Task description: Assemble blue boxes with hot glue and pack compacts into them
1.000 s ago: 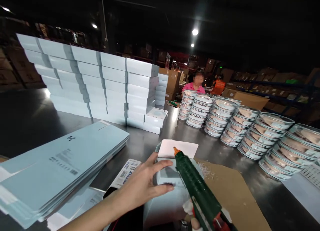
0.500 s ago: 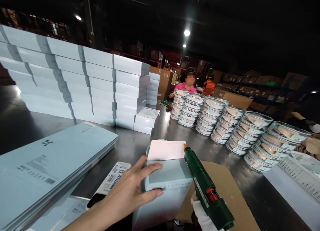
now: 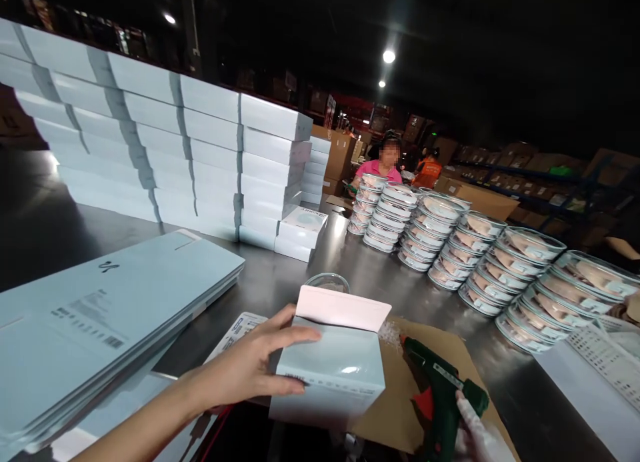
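Note:
My left hand [image 3: 267,359] grips the left side of a light blue box [image 3: 335,365], thumb on its front and fingers on its top. The box's pale end flap [image 3: 343,309] stands up at the far edge. To the right, my right hand [image 3: 477,429] in a white glove holds the rear of a green hot glue gun [image 3: 445,389] with a red trigger. Its orange nozzle points at the far left, over a brown cardboard sheet [image 3: 400,409] and apart from the box. Clear glue blobs [image 3: 390,332] lie on that sheet. Behind the flap is a round clear-lidded container [image 3: 327,282].
Flattened blue boxes [image 3: 150,302] are piled at left, beside a labelled phone-like item [image 3: 240,329]. A wall of closed boxes [image 3: 165,149] stands behind. Stacks of round containers [image 3: 480,262] line the right, near printed sheets [image 3: 600,355]. A person [image 3: 383,165] is across the table.
The glue gun has moved from the flap's right edge to the right and down over the cardboard. The flap leans back more, and the view has shifted slightly. My left hand still grips the box.

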Motion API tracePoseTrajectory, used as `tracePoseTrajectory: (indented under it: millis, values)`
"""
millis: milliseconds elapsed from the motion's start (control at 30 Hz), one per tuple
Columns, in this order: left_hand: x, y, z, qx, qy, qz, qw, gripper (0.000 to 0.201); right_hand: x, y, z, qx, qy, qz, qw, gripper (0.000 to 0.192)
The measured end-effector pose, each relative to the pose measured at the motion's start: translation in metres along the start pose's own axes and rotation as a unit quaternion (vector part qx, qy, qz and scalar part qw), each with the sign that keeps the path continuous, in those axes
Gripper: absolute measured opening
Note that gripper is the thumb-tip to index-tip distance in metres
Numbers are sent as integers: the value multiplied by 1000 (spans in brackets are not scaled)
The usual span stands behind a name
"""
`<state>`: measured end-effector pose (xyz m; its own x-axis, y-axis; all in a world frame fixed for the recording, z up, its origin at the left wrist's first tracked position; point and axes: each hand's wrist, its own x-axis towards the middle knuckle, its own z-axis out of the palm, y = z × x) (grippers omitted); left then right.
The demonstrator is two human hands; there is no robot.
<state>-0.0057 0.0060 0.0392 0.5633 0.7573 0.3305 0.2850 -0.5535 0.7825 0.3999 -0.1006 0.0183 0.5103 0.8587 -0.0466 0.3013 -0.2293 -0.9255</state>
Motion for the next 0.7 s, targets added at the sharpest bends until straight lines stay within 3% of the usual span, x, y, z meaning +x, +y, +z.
tracePoseTrajectory:
  millis: [100,167,233,300,367,500,700]
  values:
    - [0,-1,-1,1,-6,-2,1000,59,3,-11,-10,-80,48,14,996,27]
    - [0,-2,-2,-8,-2,2,1000,56,2,-27,8,-44,31,-66,996,49]
    - [-1,-2,-1,-23,-6,7,1000,52,0,-47,40,31,-56,-216,974,94]
    - [-1,-5,4,-38,-9,11,999,48,-2,-62,70,55,-191,-301,933,116]
    - [-3,-12,14,-69,27,23,997,48,-4,-68,87,26,-258,-336,905,109]
    - [-6,-26,33,-150,145,109,972,62,-9,-65,91,-26,-230,-434,871,83]
    - [-6,-12,16,-37,37,135,989,16,-19,-89,99,-32,-229,-543,807,64]
